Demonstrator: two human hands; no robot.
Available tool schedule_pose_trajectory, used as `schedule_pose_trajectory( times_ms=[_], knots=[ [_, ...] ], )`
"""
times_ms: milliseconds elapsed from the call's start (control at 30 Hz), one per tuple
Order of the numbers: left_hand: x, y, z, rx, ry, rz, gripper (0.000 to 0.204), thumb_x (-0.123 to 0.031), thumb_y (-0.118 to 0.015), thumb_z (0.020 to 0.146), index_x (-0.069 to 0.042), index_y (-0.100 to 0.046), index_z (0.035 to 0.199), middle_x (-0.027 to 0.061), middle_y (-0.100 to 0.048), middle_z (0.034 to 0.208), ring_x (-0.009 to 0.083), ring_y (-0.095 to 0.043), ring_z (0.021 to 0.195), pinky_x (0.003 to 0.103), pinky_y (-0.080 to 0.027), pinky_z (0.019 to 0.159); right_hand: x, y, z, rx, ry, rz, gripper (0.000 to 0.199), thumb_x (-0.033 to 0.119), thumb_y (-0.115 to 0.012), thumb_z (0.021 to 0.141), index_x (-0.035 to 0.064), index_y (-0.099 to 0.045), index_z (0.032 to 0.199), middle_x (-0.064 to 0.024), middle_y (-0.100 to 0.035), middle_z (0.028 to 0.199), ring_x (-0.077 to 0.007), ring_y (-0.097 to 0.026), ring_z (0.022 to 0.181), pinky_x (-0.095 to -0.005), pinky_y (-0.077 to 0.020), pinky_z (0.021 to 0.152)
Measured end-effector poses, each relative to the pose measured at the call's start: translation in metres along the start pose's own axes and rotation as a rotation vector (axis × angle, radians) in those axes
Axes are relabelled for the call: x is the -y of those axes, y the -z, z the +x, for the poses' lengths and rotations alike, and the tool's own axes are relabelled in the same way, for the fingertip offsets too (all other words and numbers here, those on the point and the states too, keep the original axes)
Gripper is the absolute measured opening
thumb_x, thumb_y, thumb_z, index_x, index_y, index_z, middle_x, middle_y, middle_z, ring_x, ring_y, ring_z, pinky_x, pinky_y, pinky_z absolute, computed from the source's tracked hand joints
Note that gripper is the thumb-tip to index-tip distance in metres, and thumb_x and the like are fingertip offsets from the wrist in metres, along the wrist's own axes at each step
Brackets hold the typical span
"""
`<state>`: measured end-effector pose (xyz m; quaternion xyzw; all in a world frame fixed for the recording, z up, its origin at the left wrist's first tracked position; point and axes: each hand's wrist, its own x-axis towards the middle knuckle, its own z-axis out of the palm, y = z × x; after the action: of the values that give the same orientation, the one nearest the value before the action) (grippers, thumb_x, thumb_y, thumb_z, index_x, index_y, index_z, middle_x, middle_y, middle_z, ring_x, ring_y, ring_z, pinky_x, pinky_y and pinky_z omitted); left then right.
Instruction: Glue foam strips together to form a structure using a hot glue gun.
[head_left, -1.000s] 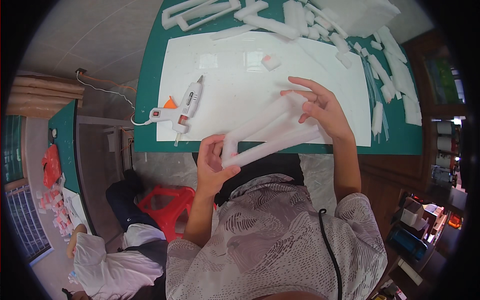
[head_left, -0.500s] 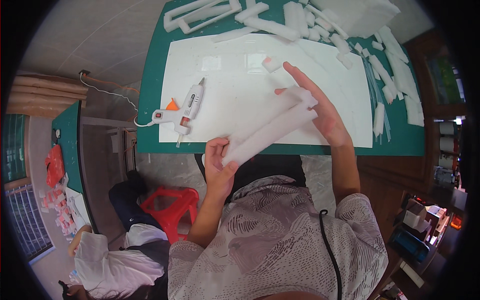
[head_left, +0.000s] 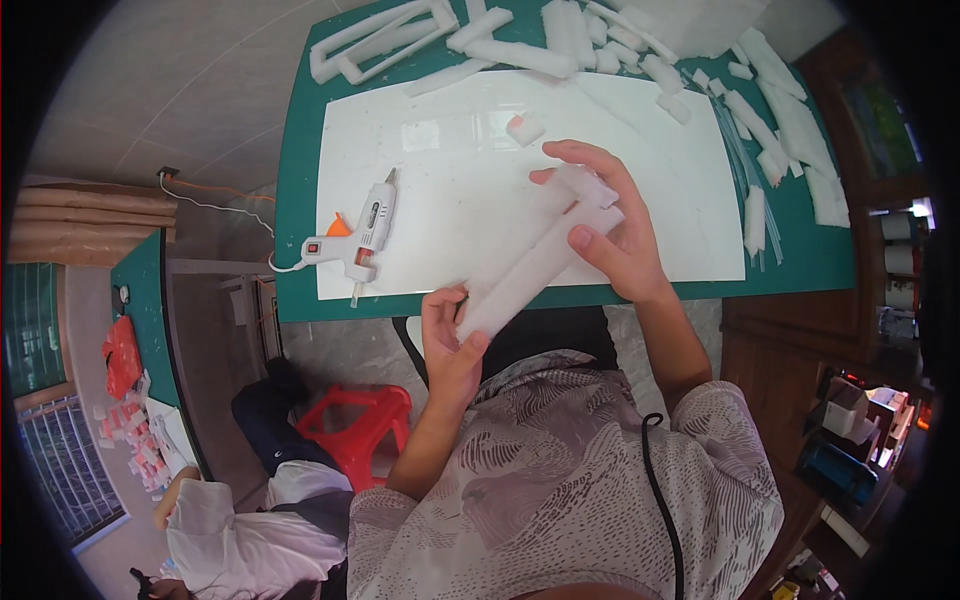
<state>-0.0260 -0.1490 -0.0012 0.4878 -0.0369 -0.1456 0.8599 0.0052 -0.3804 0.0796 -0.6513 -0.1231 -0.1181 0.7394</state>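
Observation:
A long white foam piece point(head_left: 535, 262) slants between my hands above the table's near edge, with a gap or fold running along its far end. My left hand point(head_left: 456, 348) pinches its lower left end, thumb on the near face and fingers curled behind. At the upper right end my right hand point(head_left: 630, 252) holds it, the thumb pressed on the foam and the index finger stretched out past it. Beyond lies a small foam block point(head_left: 524, 129) with a reddish patch. A white hot glue gun point(head_left: 368, 232) with an orange part rests to the left.
A white board point(head_left: 440, 190) covers much of the green table point(head_left: 300, 140). Foam frames point(head_left: 385, 40) and offcuts point(head_left: 665, 75) line the far side. Clear thin sticks point(head_left: 745, 185) lie at the right. At the left, a red stool point(head_left: 360, 430) stands near another person point(head_left: 245, 520).
My right thumb has come down onto the foam's end, where the hand was spread open before. The view has shifted slightly.

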Motion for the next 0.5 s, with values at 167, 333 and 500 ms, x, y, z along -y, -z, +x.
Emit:
schedule_pose_trajectory(
  times_ms=[167, 333, 500],
  knots=[
    [0.0, -0.005, -0.005, -0.004, 0.063, -0.056, 0.067, -0.025, -0.086, 0.076, -0.008, -0.041, 0.123, 0.0128, -0.043, 0.131, 0.0262, -0.046, 0.126, 0.039, -0.039, 0.106, -0.001, -0.006, -0.001, -0.055, -0.01, 0.029, 0.062, 0.008, -0.064, 0.086, 0.0041, -0.039, 0.142, -0.0118, -0.041, 0.143, -0.0252, -0.049, 0.129, -0.039, -0.0422, 0.103],
    [0.007, -0.015, -0.012, 0.007, 0.079, -0.081, 0.07, -0.025, -0.085, 0.078, -0.008, -0.039, 0.126, 0.0152, -0.04, 0.135, 0.0305, -0.044, 0.131, 0.041, -0.04, 0.107, -0.006, -0.01, 0.002, -0.091, 0.035, -0.029, 0.065, 0.011, -0.066, 0.087, 0.0055, -0.035, 0.143, -0.0108, -0.04, 0.143, -0.0244, -0.05, 0.126, -0.039, -0.0427, 0.102],
    [0.014, -0.024, -0.012, 0.024, 0.019, -0.017, 0.072, -0.021, -0.084, 0.079, -0.007, -0.036, 0.13, 0.016, -0.038, 0.136, 0.0327, -0.046, 0.131, 0.042, -0.042, 0.106, -0.002, -0.017, 0.005, -0.176, -0.068, 0.033, 0.067, 0.01, -0.069, 0.087, 0.0071, -0.034, 0.143, -0.0103, -0.039, 0.142, -0.0238, -0.05, 0.125, -0.0384, -0.0451, 0.1]
  ],
)
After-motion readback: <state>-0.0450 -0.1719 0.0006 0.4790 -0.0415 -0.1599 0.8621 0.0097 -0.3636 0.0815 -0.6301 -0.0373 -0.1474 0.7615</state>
